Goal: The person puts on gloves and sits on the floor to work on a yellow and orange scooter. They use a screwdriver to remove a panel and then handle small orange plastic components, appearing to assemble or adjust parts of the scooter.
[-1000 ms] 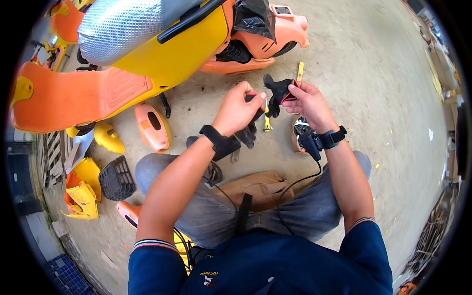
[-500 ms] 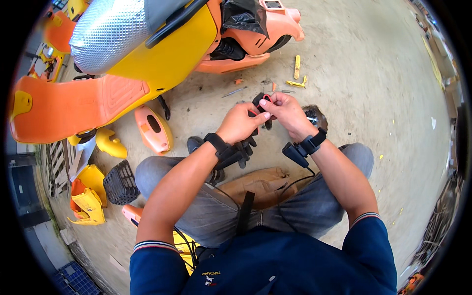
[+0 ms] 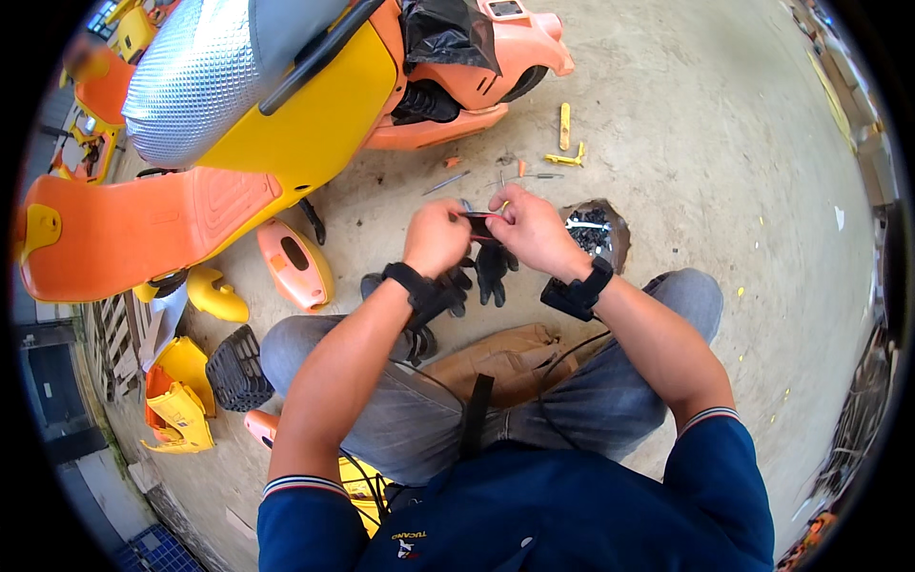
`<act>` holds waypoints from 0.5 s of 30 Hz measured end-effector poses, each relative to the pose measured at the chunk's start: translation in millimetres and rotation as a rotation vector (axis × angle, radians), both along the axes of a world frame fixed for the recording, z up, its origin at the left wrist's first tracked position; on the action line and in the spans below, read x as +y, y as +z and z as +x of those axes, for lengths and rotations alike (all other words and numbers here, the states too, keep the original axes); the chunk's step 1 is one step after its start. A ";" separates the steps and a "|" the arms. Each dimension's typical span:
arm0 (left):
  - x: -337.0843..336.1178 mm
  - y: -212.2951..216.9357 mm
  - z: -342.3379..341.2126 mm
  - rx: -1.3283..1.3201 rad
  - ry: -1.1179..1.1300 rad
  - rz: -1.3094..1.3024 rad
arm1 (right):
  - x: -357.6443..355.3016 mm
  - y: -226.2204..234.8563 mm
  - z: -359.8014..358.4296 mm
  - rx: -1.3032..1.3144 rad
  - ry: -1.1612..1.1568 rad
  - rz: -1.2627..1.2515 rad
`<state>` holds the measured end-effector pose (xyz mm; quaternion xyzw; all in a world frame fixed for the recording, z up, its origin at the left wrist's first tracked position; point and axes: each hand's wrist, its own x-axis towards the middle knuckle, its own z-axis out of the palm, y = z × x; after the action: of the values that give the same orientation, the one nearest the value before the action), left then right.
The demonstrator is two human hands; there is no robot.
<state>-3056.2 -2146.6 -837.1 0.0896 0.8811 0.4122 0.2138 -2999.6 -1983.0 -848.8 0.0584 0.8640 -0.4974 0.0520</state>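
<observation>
My left hand (image 3: 438, 236) and my right hand (image 3: 530, 232) are both closed, pinching opposite sides of the red-edged cuff of a black glove (image 3: 492, 275). The cuff is stretched between them, and the glove's fingers hang down over the floor. More black glove fingers (image 3: 459, 289) show below my left hand; where that part is held is hidden. Black straps with small devices sit round both wrists. To the right of my right hand lies a dark container (image 3: 599, 234) of small black parts, with a silver wrench (image 3: 587, 225) across it.
An orange and yellow scooter (image 3: 315, 114) stands ahead on the left. A pink and yellow panel (image 3: 294, 265), a black basket (image 3: 238, 367) and yellow plastic pieces (image 3: 181, 400) lie left. Beyond my hands lie a screwdriver (image 3: 446, 182) and yellow strips (image 3: 564, 128). Brown cardboard (image 3: 505, 367) lies between my legs.
My hands have moved apart and spread the red-edged cuff between them. The glove now hangs lower in front of me. The view has shifted slightly, uncovering more of the container on the right.
</observation>
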 end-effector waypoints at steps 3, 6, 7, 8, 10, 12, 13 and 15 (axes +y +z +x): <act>-3.0 1.3 -8.9 -0.160 0.154 0.024 | -4.6 10.3 6.4 0.102 0.165 0.181; -2.1 0.1 -9.1 -0.152 0.218 0.113 | -10.2 13.2 6.8 0.241 0.318 0.198; -1.0 -0.3 -7.8 -0.129 0.223 0.141 | -10.8 12.9 6.4 0.216 0.302 0.251; -0.2 -1.0 -6.6 -0.104 0.220 0.176 | -10.9 11.6 6.3 0.182 0.294 0.297; 2.4 -1.8 -3.2 -0.002 0.163 0.212 | -8.8 8.8 6.1 0.130 0.304 0.371; 5.2 -2.2 1.6 0.144 0.064 0.191 | -4.8 6.0 5.9 0.076 0.336 0.438; 6.2 -2.3 4.6 0.161 0.009 0.165 | -3.7 4.7 5.1 0.015 0.348 0.365; 9.5 -4.3 15.7 0.176 -0.083 0.088 | -2.1 2.0 1.5 -0.219 0.329 0.217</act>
<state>-3040.5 -2137.1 -841.4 0.1710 0.8732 0.4317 0.1482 -2998.1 -1985.1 -846.8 -0.0243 0.8995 -0.3769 0.2195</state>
